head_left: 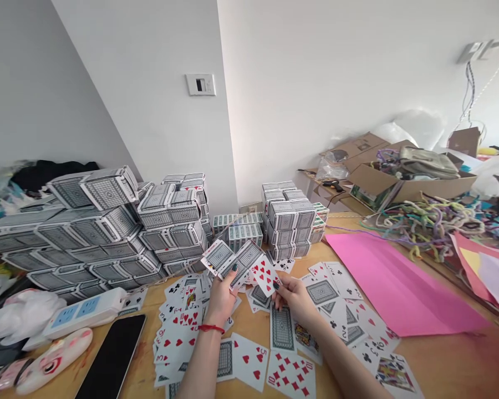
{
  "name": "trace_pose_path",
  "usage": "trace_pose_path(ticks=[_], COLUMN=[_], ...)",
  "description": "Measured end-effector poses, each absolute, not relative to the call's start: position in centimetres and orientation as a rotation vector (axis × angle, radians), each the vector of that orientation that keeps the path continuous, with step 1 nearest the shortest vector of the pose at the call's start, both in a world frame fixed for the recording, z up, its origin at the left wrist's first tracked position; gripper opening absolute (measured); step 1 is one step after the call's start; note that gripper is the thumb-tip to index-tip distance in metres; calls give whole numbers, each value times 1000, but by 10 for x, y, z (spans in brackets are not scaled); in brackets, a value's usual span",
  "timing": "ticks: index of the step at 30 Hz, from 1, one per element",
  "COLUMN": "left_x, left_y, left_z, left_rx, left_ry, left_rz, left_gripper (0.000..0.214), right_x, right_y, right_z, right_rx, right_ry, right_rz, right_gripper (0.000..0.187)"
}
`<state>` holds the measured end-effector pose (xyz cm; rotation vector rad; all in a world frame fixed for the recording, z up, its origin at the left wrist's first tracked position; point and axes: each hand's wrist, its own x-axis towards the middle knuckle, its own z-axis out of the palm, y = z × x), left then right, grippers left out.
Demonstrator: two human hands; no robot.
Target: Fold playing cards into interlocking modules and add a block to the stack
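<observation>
My left hand (223,299), with a red string on its wrist, is closed on a few playing cards (246,260), their grey patterned backs showing. A face-up card with red hearts (264,275) is pinched at its lower right corner by my right hand (293,296). Its left edge meets the cards in my left hand. Loose cards lie spread on the table below both hands, some face up, such as a ten of diamonds (291,374) and a five of hearts (249,361), others face down. The ends of some fingers are hidden behind the cards.
Stacked card packs (108,188) rise at the left, with another stack (289,216) behind my hands. A black phone (112,354) and a white power strip (85,316) lie left. Pink paper (395,282), tangled pipe cleaners (432,221) and an open cardboard box (416,188) are right.
</observation>
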<state>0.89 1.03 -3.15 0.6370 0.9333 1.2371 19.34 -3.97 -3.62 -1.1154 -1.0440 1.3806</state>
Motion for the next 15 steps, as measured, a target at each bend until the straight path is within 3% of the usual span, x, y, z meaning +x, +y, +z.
trace_pose_path(ticks=[15], left_x=[-2], left_y=[14], left_z=[-44], left_rx=[741], left_ry=[1009], left_rz=[1233], left_gripper=[24], right_x=[197], right_y=[-41], right_z=[-29], right_rx=[-1111], right_ry=[-1111], right_rz=[1446], right_gripper=[25])
